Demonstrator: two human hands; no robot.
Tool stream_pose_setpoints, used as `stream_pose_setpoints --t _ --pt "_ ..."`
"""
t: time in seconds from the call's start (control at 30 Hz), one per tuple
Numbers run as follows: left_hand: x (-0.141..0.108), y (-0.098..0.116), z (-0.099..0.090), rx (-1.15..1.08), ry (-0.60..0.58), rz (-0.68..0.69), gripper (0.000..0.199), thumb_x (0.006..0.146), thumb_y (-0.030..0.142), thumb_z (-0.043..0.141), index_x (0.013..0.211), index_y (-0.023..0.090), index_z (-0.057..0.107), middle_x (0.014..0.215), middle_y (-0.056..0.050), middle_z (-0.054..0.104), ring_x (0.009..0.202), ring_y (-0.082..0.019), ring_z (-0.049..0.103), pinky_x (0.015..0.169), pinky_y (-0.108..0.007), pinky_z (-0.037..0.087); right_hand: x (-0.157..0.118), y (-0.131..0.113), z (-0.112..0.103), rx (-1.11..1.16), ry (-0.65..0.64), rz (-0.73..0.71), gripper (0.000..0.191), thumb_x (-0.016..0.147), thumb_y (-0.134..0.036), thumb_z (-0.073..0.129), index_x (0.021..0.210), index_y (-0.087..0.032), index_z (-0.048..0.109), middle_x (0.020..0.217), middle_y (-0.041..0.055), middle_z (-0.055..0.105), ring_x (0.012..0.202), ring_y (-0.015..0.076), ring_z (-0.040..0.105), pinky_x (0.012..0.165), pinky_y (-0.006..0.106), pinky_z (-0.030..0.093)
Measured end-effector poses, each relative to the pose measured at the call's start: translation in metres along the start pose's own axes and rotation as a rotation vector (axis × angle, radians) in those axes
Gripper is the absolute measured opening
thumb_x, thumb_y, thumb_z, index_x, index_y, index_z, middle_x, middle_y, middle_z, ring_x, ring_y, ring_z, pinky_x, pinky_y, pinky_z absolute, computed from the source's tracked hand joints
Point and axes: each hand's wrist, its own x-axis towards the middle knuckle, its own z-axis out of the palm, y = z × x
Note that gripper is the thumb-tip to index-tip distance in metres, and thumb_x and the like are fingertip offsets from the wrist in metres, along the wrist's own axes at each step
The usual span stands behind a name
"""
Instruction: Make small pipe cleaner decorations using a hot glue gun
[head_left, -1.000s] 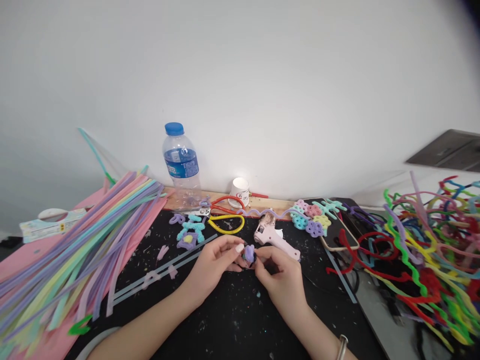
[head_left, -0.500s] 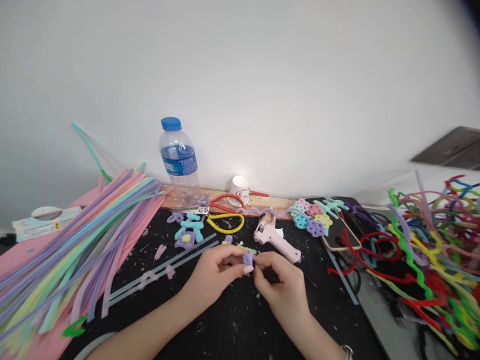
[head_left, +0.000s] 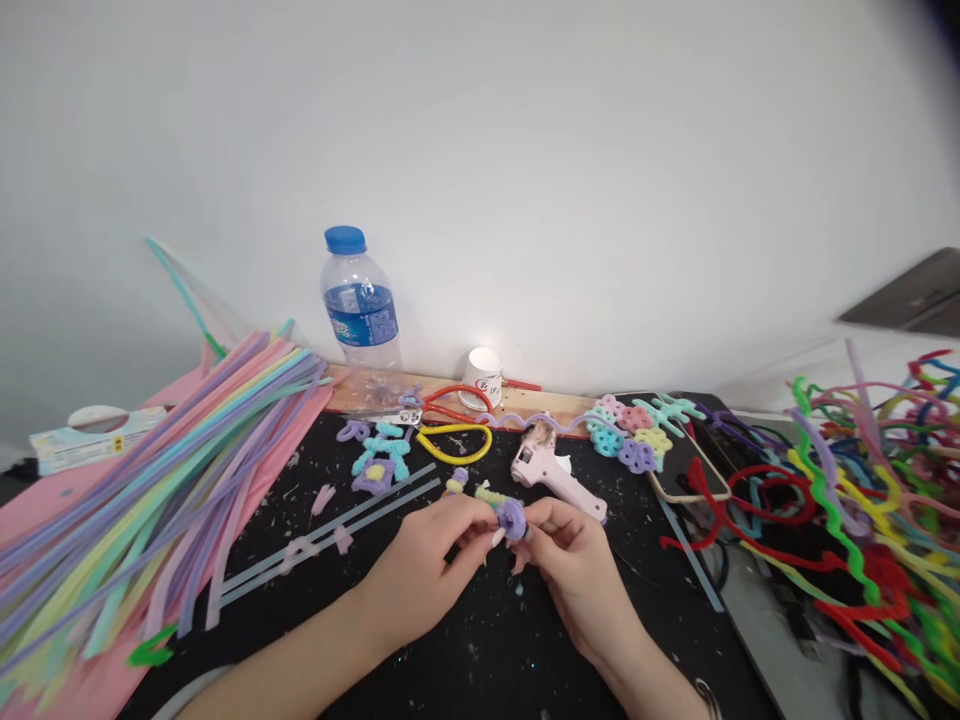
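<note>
Between my two hands, over the black mat, is a small coiled piece of purple pipe cleaner. My left hand pinches its left side with thumb and fingertips. From the right, the fingertips of my right hand close on its other side. Just behind the hands lie small yellow and purple pipe-cleaner bits. Beyond my right hand a pink glue gun rests on its side. Scissors with red and yellow handles lie open behind my left hand.
Long pastel pipe cleaners spread over a pink sheet at left. Clear glue sticks lie beside them. A water bottle and paper cup stand by the wall. Pipe-cleaner flowers touch a phone; tangled bright pipe cleaners fill the right.
The purple coil has turned so its round, looped face shows, and my right hand has closed in on it. The whole view has shifted slightly.
</note>
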Motion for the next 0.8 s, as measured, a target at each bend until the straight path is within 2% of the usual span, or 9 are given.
stream_pose_setpoints --t 0.1,0.3,0.5,0.6,0.7,0.8 --pt "-0.0006 -0.0002 -0.0001 0.104 0.006 0.041 0.015 0.087 0.017 0.046 0.093 0.018 0.060 0.080 -0.004 0.063 0.073 -0.016 0.058 0.069 -0.025 0.044 -0.0009 -0.0002 0.0010 -0.056 0.001 -0.018 0.006 0.069 -0.021 0.067 0.069 -0.015 0.065 0.056 -0.0014 0.061 0.047 0.0097 0.054 0.049 0.020 0.046" --pt "-0.0032 -0.0052 0.0033 0.254 -0.016 0.069 0.016 0.089 0.020 0.043 0.092 0.019 0.058 0.080 -0.005 0.063 0.073 -0.017 0.059 0.069 -0.026 0.044 -0.0055 -0.0007 0.0038 -0.322 0.018 -0.113 0.008 0.073 -0.022 0.061 0.070 -0.015 0.064 0.058 0.0011 0.064 0.051 0.0125 0.058 0.049 0.021 0.048" --pt "-0.0045 -0.0034 0.0053 0.340 -0.063 0.095 0.020 0.089 0.018 0.039 0.092 0.018 0.059 0.079 -0.007 0.062 0.073 -0.018 0.059 0.071 -0.028 0.045 -0.0092 0.0052 0.0034 -0.659 0.060 -0.335 0.011 0.074 -0.011 0.054 0.071 -0.017 0.063 0.064 0.0013 0.064 0.056 0.0137 0.058 0.054 0.023 0.048" --pt "-0.0034 -0.0016 0.0045 0.298 -0.060 0.087 0.021 0.089 0.017 0.040 0.087 0.018 0.060 0.076 -0.005 0.060 0.069 -0.017 0.056 0.069 -0.027 0.044 -0.0094 0.0061 0.0022 -0.731 0.052 -0.434 0.014 0.073 -0.008 0.052 0.071 -0.018 0.061 0.063 0.0001 0.061 0.055 0.0130 0.057 0.053 0.022 0.047" --pt "0.0006 -0.0014 0.0025 0.141 -0.044 0.030 0.020 0.089 0.016 0.041 0.083 0.018 0.061 0.075 -0.004 0.059 0.070 -0.016 0.055 0.070 -0.026 0.043 -0.0089 0.0055 0.0012 -0.737 0.055 -0.466 0.014 0.074 -0.009 0.052 0.072 -0.018 0.062 0.063 0.0001 0.062 0.055 0.0130 0.057 0.053 0.022 0.048" --pt "0.0054 -0.0026 0.0005 -0.095 -0.025 -0.038 0.018 0.087 0.015 0.045 0.083 0.018 0.063 0.088 -0.005 0.061 0.083 -0.017 0.057 0.075 -0.025 0.044 -0.0083 0.0040 -0.0001 -0.721 0.078 -0.468 0.013 0.075 -0.009 0.054 0.074 -0.017 0.063 0.064 0.0007 0.064 0.054 0.0132 0.058 0.052 0.022 0.048"
